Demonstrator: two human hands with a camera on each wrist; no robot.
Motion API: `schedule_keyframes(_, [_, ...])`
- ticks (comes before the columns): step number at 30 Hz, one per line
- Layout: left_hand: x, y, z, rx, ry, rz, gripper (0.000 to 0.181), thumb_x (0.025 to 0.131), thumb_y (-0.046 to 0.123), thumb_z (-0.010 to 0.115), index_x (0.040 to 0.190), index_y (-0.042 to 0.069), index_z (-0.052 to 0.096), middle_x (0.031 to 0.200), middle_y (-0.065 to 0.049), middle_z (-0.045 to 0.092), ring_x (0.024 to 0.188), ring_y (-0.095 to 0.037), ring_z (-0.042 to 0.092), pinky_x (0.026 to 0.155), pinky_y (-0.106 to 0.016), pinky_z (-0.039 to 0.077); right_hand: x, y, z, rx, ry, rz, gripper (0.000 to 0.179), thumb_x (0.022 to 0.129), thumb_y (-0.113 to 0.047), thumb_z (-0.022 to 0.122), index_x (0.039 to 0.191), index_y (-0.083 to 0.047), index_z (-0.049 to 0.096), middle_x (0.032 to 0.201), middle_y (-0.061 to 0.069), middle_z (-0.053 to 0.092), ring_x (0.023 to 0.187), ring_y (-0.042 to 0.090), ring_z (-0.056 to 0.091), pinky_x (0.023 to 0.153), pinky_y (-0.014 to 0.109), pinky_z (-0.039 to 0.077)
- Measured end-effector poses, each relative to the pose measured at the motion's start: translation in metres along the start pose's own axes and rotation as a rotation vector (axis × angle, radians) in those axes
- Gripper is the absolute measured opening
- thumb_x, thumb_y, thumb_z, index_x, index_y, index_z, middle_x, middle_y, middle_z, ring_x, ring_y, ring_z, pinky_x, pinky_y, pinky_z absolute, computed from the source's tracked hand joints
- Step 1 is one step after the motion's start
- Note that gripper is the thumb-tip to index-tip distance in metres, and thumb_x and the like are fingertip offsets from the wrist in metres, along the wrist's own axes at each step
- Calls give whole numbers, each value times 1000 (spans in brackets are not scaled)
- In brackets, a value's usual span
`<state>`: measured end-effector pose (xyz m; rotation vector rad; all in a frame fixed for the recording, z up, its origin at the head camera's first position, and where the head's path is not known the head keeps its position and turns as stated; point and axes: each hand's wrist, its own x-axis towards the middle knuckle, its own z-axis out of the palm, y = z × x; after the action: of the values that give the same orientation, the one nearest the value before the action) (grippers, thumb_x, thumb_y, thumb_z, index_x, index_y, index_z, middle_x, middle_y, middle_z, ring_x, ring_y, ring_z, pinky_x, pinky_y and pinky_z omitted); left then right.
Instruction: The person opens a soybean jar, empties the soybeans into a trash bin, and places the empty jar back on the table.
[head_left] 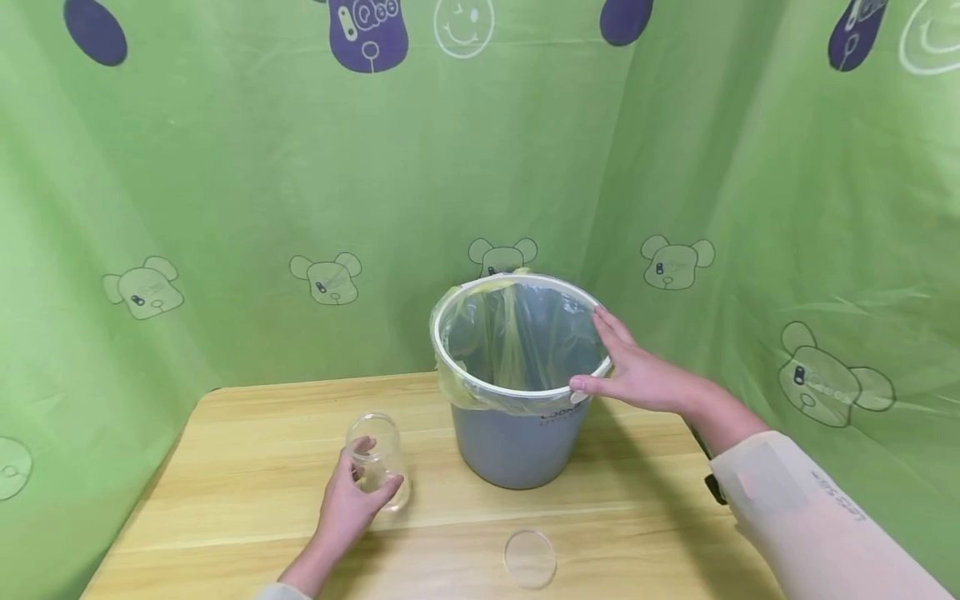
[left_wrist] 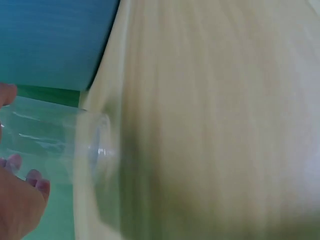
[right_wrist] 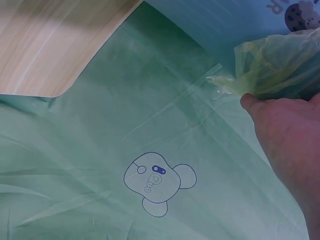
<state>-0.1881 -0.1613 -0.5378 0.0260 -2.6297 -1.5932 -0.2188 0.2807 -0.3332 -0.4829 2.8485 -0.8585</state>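
Note:
My left hand (head_left: 356, 492) grips a clear cup (head_left: 377, 454) from its left side, thumb in front and fingers behind. The cup is upright, its base close to the table; whether it touches is hard to tell. In the left wrist view the see-through cup (left_wrist: 55, 137) lies between the fingertips. A grey trash can (head_left: 517, 446) with a thin yellowish liner bag (head_left: 480, 333) stands to the cup's right. My right hand (head_left: 637, 371) holds the can's white rim at the right, thumb at the front. In the right wrist view the thumb sits beside the bunched bag (right_wrist: 272, 65).
A clear round disc, like a lid, (head_left: 530, 559) lies on the wooden table (head_left: 262, 467) in front of the trash can. Green curtains (head_left: 262, 167) with printed bear heads hang behind the table and at both sides.

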Motion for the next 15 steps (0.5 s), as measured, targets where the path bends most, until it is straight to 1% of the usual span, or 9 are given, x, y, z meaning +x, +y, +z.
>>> schedule_keyframes(2, [0,-3,4,-33,22,8,95,86,29,92,161,9,37,164,-14,52,142,-55,54,119,-71,47,2,2,-1,-1,-4,-2,123,99,-57,72,171,2,-9,181,19,-21,162,64,7,126,79,20])
schedule_keyframes(4, [1,-5,9,-56,45,26,102,86,25,92,165,8,30,163,-13,53,144,-50,55,123,-68,45,4,4,-3,-2,-4,-3,123,99,-56,72,171,1,-10,181,19,-22,161,65,8,126,80,21])
schedule_keyframes(7, [1,-5,17,-71,71,51,113,86,20,92,169,7,18,163,-14,54,144,-48,57,124,-66,45,5,8,-6,-6,-4,-4,123,99,-55,73,171,1,-11,180,20,-23,159,67,9,123,82,23])
schedule_keyframes(9, [2,-4,21,-56,77,59,122,85,20,93,172,10,9,166,-16,51,146,-49,55,124,-66,44,5,10,-8,-9,-3,-6,124,99,-54,73,171,-1,-12,179,21,-24,159,68,8,122,84,23])
schedule_keyframes(11, [0,-1,21,-33,83,55,132,83,24,95,174,15,0,171,-20,43,150,-52,50,123,-71,42,5,11,-10,-13,-2,-7,125,98,-55,74,172,-3,-13,179,21,-23,160,67,3,122,85,19])
schedule_keyframes(12, [-2,2,19,-18,81,49,137,81,27,96,175,19,-4,174,-21,37,152,-54,46,123,-73,40,4,12,-9,-11,2,-4,125,98,-55,74,172,-5,-13,180,20,-23,161,66,-1,122,85,16])
schedule_keyframes(13, [-3,5,15,0,77,45,142,80,31,97,175,22,-8,177,-22,30,155,-54,42,124,-74,37,4,12,-9,-11,5,-4,125,97,-55,74,172,-6,-13,180,20,-22,161,66,-4,122,87,13])
schedule_keyframes(15, [-7,16,4,56,67,40,148,77,41,98,174,28,-13,180,-24,17,159,-55,33,122,-78,33,2,13,-8,-12,14,0,124,97,-56,75,173,-11,-11,180,17,-22,162,64,-11,121,88,8])
